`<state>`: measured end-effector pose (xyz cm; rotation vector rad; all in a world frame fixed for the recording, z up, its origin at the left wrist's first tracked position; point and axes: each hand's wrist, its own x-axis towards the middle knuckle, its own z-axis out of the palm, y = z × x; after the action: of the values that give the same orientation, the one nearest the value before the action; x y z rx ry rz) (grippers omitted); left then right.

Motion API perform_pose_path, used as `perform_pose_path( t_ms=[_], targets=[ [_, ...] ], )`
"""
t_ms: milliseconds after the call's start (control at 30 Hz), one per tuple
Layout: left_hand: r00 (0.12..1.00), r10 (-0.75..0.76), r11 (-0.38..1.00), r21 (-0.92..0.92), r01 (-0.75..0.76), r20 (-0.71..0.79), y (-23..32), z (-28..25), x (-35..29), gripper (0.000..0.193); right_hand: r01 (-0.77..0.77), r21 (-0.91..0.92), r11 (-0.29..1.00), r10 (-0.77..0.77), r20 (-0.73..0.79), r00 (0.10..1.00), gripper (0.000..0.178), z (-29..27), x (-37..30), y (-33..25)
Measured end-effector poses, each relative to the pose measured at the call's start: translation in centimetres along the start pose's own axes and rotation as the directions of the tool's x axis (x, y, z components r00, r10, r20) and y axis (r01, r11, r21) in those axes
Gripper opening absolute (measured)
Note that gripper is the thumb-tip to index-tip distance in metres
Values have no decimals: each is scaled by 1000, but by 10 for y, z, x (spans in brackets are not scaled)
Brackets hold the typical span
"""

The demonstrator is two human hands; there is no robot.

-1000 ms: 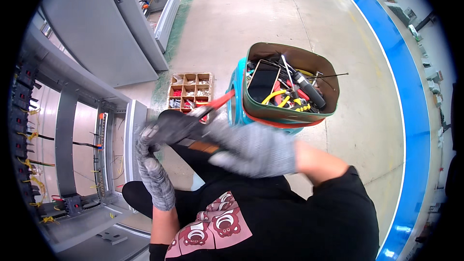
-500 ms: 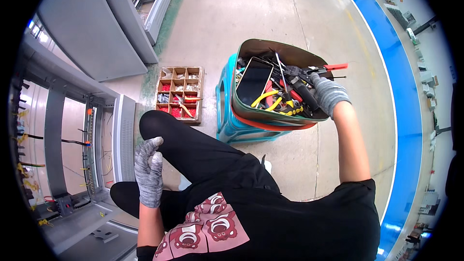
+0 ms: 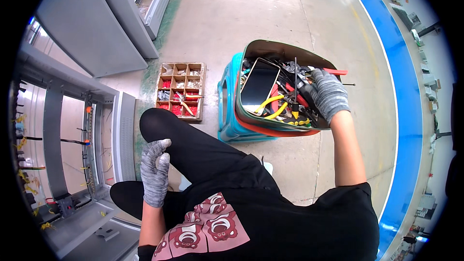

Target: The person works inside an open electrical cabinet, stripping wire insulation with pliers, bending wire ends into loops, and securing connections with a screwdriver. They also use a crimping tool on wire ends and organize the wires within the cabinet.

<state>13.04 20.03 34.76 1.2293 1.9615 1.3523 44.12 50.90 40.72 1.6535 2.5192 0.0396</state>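
Note:
My right hand (image 3: 331, 95), in a grey knitted glove, reaches over the right side of a dark olive bin (image 3: 282, 47) full of tools. Its fingers bend down among dark tools, and what they grip is hidden. Beside them a red handle (image 3: 335, 71) juts over the rim. In the bin lie a phone (image 3: 261, 85) with a dark screen, yellow-handled pliers (image 3: 270, 105) and a screwdriver (image 3: 295, 87) standing upright with a yellow and black handle. My left hand (image 3: 155, 174), gloved alike, is raised above my leg, thumb and fingers apart and nothing visible between them.
The bin rests on a blue-green plastic stool (image 3: 227, 94). Left of it, a compartment box (image 3: 181, 92) on the floor holds red and metallic small parts, with red-handled pliers (image 3: 186, 105) on top. Grey cabinet frames (image 3: 53, 130) with wiring stand at left; a grey panel (image 3: 89, 26) leans behind.
My right hand has moved slightly, its fingers lower among the tools. The screwdriver has swung more upright. My left hand has shifted a little to the right.

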Motion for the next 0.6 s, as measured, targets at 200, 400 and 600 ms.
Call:
perform_pose_path(
  t_ms=[200, 400, 600],
  targets=[
    [999, 46, 999, -16, -46, 16, 0, 6, 2, 22, 638, -249, 729, -671, -71, 738, 41, 11, 47, -47],
    [1000, 13, 1000, 23, -13, -11, 0, -6, -12, 22, 746, -444, 496, -729, 255, 636, 59, 29, 78, -81],
    [1000, 5, 999, -40, -6, -24, -8, -3, -22, 24, 769, -398, 500, -768, 206, 606, 44, 12, 83, -85]
  ],
)
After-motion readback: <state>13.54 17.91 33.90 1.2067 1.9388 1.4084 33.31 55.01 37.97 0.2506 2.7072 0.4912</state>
